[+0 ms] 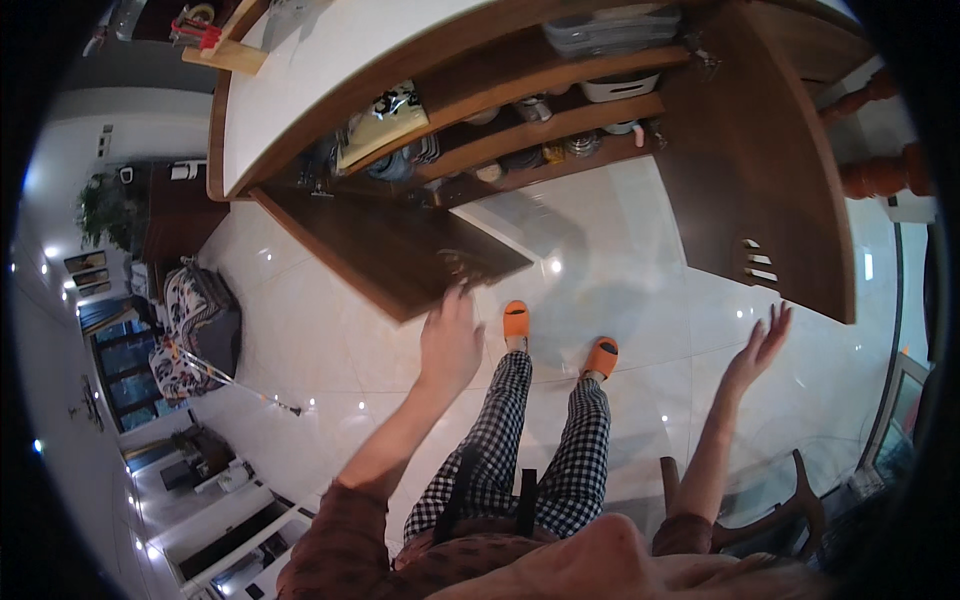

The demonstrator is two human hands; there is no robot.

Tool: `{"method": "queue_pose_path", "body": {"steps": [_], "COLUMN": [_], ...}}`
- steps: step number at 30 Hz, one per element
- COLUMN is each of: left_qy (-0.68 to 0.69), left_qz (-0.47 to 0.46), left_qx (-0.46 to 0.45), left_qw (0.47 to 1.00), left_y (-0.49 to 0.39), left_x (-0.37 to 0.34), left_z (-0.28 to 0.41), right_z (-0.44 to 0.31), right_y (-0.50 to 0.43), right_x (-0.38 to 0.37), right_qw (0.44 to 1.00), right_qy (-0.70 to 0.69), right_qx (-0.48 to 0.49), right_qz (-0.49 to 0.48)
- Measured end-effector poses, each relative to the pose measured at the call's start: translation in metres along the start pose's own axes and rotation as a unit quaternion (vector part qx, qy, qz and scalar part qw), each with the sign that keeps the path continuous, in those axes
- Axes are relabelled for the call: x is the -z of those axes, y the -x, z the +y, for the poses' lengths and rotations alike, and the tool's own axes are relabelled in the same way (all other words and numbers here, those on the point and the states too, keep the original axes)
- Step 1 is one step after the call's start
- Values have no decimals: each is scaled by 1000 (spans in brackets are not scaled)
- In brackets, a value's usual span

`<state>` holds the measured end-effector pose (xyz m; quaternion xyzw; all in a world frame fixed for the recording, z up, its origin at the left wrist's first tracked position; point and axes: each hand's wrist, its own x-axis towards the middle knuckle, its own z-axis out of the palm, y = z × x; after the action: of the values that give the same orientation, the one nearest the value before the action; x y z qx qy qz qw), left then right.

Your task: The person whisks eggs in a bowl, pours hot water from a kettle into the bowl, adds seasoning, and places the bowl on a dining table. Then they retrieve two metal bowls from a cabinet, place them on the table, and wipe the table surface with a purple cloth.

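Note:
A wooden cabinet stands before me, with its left door point(397, 244) and right door point(750, 165) swung outward. My left hand point(452, 337) is at the free end of the left door, its fingertips close to the slotted cutouts; whether they touch is unclear. My right hand point(759, 345) is raised just short of the right door's slots point(760, 260), fingers spread and nothing in them. Inside, the shelves point(551, 82) hold a yellowish patterned packet point(386, 127), clear plastic containers point(611, 31), a white bin point(619, 88) and several dishes.
Above the cabinet runs a white countertop point(300, 97) with a wooden rack point(225, 60) at its left. Behind my right arm is a wooden chair point(806, 502). A covered armchair point(195, 330) stands at the left. My orange slippers point(516, 319) are on the glossy tiled floor point(337, 330).

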<state>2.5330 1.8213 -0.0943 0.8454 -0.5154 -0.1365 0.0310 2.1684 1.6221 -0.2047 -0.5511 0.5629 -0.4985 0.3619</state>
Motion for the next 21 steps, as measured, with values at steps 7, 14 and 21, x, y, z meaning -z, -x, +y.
{"method": "queue_pose_path", "body": {"steps": [7, 14, 21], "left_qy": [60, 61, 404], "left_qz": [114, 233, 136], "left_qx": [179, 251, 221], "left_qw": [975, 938, 877], "left_y": [115, 147, 95], "left_x": [-27, -94, -215], "left_z": [-64, -99, -60], "right_z": [136, 220, 197], "right_y": [230, 374, 367], "right_x": [-85, -143, -215], "right_qw": [926, 799, 758], "right_qy": [11, 163, -116], "right_qx": [-276, -358, -518], "right_qz": [-258, -455, -380]}}
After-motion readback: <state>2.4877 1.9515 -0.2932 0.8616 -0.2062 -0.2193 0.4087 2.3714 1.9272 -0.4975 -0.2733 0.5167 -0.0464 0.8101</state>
